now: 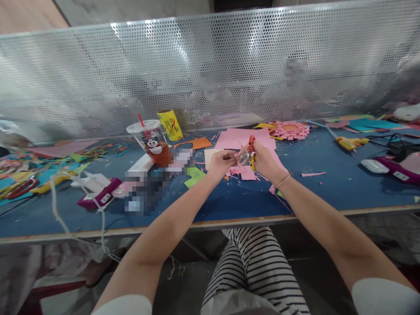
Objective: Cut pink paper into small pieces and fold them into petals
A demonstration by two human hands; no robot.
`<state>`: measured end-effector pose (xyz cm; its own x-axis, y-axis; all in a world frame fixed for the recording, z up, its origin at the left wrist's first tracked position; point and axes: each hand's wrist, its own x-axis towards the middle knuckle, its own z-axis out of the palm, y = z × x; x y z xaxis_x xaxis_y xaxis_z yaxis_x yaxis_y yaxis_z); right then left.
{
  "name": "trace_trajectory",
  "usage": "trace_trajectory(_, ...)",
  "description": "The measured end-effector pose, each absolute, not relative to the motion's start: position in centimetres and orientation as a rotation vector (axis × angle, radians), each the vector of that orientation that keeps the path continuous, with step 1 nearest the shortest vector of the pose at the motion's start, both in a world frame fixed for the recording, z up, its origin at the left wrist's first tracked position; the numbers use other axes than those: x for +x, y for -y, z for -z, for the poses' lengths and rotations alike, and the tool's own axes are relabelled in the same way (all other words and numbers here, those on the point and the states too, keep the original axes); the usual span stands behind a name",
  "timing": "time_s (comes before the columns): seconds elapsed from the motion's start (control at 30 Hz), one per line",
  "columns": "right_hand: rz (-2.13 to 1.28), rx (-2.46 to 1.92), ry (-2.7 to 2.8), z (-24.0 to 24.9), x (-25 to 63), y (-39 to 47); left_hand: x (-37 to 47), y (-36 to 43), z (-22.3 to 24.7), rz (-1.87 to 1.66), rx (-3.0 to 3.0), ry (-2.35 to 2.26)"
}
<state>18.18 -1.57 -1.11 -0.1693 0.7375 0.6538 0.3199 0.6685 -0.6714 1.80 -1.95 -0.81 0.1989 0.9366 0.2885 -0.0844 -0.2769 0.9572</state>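
My right hand (263, 161) is wrapped round the handles of a pair of scissors (252, 151), red on one loop and yellow on the other. The blades point left toward my left hand (223, 164). Between the fingertips of that hand is a small piece of pink paper (239, 156), close against the blades. Whether the blades are closed on it I cannot tell. Below both hands lie cut pink paper scraps (247, 173). Behind them a larger pink paper sheet (234, 138) rests flat on the blue table (226, 203).
A plastic cup (152, 144) with a straw stands left, near a yellow packet (170, 125). Further left are a purple power strip (100, 194) and white cables. A pink paper rosette (290, 130) and a yellow glue gun (351, 143) lie right. A perforated metal panel (183, 83) borders the back.
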Motion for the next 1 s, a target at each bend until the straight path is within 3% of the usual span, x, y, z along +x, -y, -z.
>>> trace_trajectory(0.33, -0.252, -0.891, 1.895, 0.9, 18.0, 2.1, 2.1, 2.1, 0.7, -1.336, 1.454, -0.848)
trace_trajectory(0.83, -0.82, -0.724, 1.483, -0.2, 16.5, 2.1, 1.8, 1.9, 1.0, -1.354, 1.566, -0.813)
trace_trajectory(1.0, -0.83, -0.749, 1.471, -0.2, 16.6, 2.2, 1.8, 2.0, 1.0, -1.345, 1.518, -0.843)
